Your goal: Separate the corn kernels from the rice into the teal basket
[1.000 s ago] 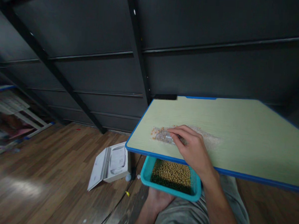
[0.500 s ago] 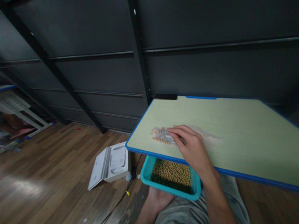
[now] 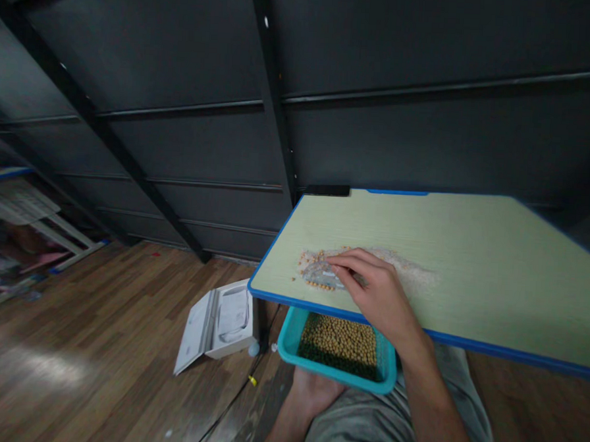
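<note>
A low, slow, flat stroke would suit the clear plastic piece (image 3: 316, 273) that the right hand (image 3: 373, 281) seems to pinch on the tabletop (image 3: 471, 256), since the loose beans (image 3: 321, 286) along its near side could roll. The left hand (image 3: 316, 388) supports the teal basin (image 3: 289, 333) from below by the near edge, fingers hidden so their grip cannot be told; a level hold matters. Two hands, one plastic piece, one basin; loose beans too small, and those inside too many, to count
</note>
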Motion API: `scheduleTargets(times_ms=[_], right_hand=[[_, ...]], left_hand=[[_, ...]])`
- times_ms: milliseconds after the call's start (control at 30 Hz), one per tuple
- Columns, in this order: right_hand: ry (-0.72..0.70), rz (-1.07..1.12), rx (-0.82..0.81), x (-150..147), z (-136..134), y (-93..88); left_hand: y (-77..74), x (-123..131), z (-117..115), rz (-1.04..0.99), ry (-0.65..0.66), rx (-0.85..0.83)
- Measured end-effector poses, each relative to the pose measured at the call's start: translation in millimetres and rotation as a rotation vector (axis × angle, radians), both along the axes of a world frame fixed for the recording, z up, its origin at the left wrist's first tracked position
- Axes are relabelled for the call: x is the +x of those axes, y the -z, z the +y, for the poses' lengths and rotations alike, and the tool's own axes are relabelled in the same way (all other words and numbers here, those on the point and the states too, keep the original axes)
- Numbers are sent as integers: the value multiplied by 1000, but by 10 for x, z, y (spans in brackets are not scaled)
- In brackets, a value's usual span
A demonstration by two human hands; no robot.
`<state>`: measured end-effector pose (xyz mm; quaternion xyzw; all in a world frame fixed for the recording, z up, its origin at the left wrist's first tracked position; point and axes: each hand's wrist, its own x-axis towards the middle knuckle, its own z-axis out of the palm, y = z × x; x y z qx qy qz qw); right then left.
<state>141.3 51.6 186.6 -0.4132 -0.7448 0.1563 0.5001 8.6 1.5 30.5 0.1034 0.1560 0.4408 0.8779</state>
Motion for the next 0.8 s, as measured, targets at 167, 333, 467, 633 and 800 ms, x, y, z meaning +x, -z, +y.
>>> scheduleTargets(times_ms=[167, 333, 467, 633, 800], right_hand=[[-23, 0, -9, -5, -1, -14], [-54, 7, -11, -2, -8, -18], [-75, 0, -12, 0, -21, -23], [-90, -4, -19, -4, -30, -30], [-41, 26, 18, 3, -16, 1]], left_hand=[[169, -59, 3, -85, 9, -20], [253, -84, 12, -132, 27, -50], [201, -60, 23, -113, 9, -54], [162, -38, 2, -113, -2, -40], [261, -66, -12, -117, 5, -50]])
